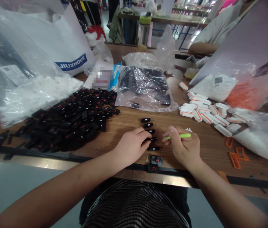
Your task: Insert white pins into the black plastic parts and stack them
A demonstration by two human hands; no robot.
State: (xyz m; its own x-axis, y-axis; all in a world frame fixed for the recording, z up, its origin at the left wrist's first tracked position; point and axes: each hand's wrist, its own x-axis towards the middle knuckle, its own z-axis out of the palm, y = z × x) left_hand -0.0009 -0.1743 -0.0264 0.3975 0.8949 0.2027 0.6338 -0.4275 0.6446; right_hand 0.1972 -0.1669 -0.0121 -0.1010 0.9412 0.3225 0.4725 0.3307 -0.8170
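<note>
My left hand (134, 144) pinches a small black plastic part (153, 138) on the table. That part belongs to a short column of similar black pieces, with one (145, 120) at the far end and another (153, 148) at the near end. Fingers closed, my right hand (183, 147) grips a thin tool with a lime-green handle (181, 136), its tip pointing left at the held part. What kind of tool it is, I cannot make out. Closer to the table edge lie two larger black pieces with red marks, one (156, 160) just beyond the other (153, 168).
A big heap of black parts (77, 117) spreads on the left. Behind the column lies a clear bag of black pieces (143, 85). White pieces with orange stripes (202, 110) and loose orange frames (235, 160) are on the right. A bottle (143, 31) stands at the back.
</note>
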